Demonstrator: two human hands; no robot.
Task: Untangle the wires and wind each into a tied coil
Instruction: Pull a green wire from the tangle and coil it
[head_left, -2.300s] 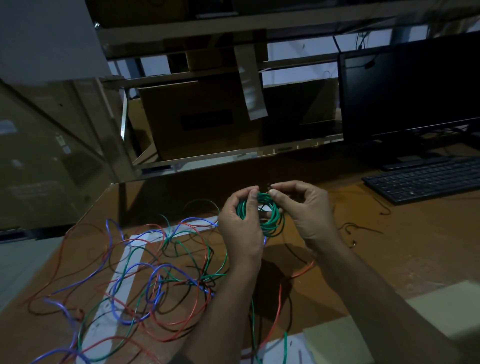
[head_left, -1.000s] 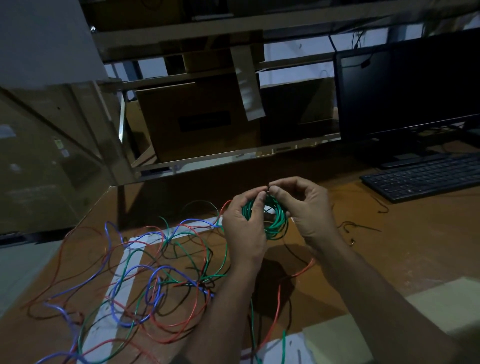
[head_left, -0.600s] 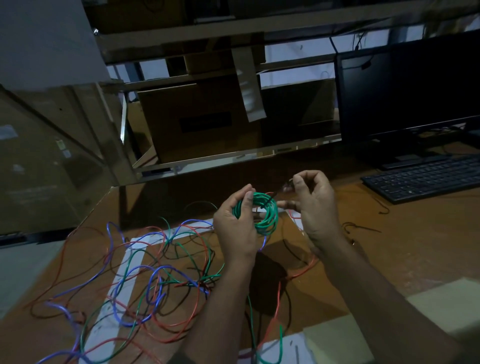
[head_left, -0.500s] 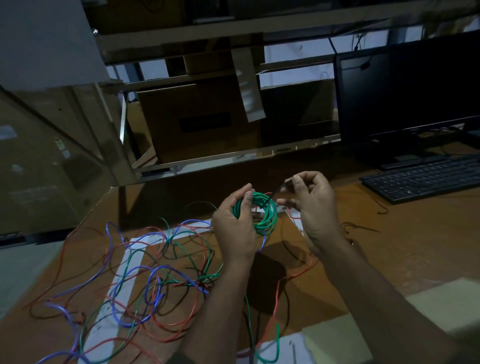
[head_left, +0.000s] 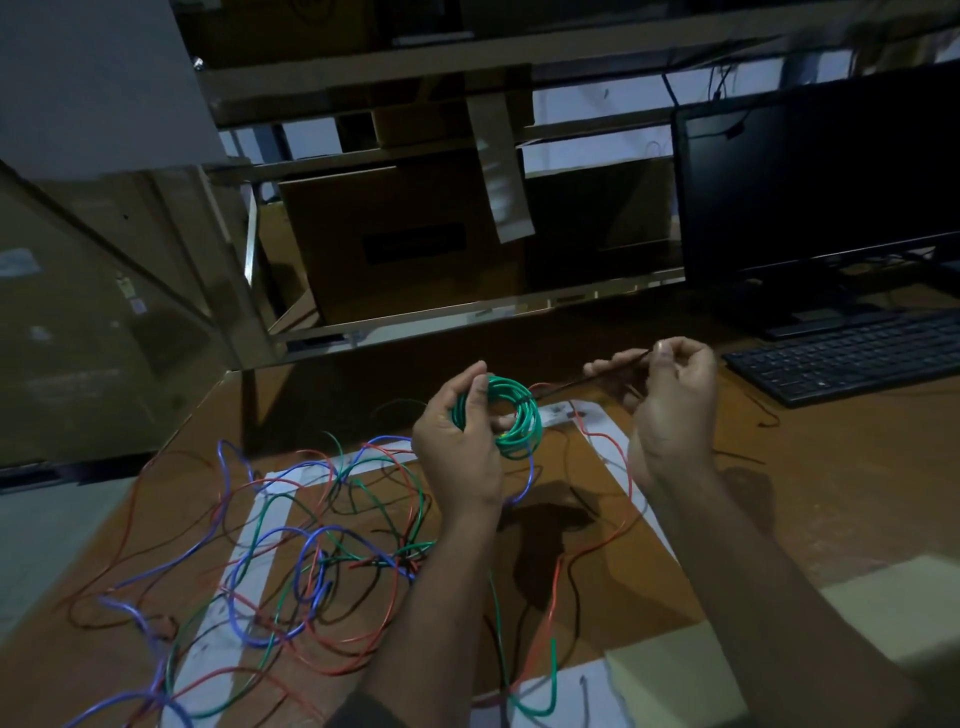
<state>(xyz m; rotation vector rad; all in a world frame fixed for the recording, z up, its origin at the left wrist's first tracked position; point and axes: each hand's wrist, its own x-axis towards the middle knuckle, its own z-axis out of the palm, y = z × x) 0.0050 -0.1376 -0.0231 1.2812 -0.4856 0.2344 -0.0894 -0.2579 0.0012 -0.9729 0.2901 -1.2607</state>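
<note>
Clearly the left hand is there to keep the loops from springing apart: its fingers and thumb curl round the near side of the green coil, which it holds up above the desk, well clear of the loose wires. From the far edge of that coil a thin dark tie runs out taut to the right hand, which pinches its free end between thumb and fingertips, the other fingers loosely curled. Holding the coil steady with one hand and drawing the tie sideways with the other looks like the cinching step, meant to pull the wrap tight around the bundle so it stays wound. Whether the tie is already knotted cannot be told; it is too fine and the light too dim.

Below and to the left, the tangle of wires in blue, red, green and dark colours sprawls over the desk and the white tape lines, so most of the job appears to remain. A keyboard and a dark monitor stand at the right, out of the working area.
</note>
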